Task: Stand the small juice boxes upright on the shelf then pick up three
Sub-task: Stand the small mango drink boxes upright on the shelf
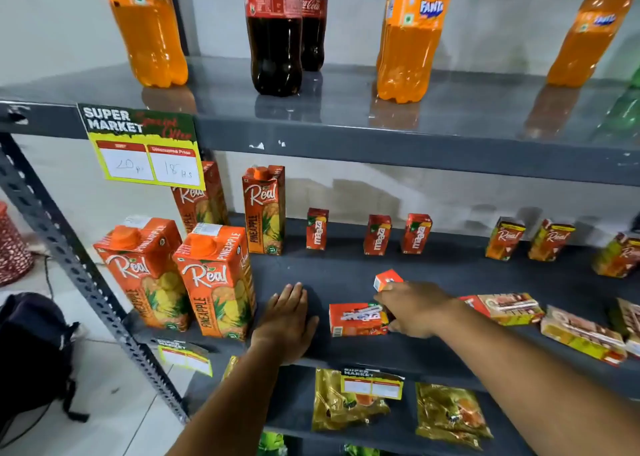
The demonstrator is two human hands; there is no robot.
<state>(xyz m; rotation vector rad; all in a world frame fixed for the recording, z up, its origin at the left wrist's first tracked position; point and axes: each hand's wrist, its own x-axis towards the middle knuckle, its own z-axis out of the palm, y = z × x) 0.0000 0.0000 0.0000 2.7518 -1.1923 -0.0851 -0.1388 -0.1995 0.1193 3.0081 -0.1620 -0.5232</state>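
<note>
On the middle shelf [346, 275], three small Maaza boxes [377, 234] stand upright at the back, and small Real boxes [505, 238] stand further right. One small Maaza box [356, 318] lies flat near the front edge. My right hand [415, 308] grips a second small Maaza box [387, 279], which is tilted up with its top end showing above my fingers. Flat on the shelf, palm down and holding nothing, my left hand [287, 320] rests left of the lying box. Several small Real boxes [509, 308] lie flat to the right.
Tall Real pineapple cartons [214, 282] stand at the shelf's left, close to my left hand. Fanta and Coca-Cola bottles [273, 29] fill the shelf above. A price sign [145, 150] hangs from its edge. Gold snack packets [346, 403] lie below. A dark backpack [31, 344] sits on the floor.
</note>
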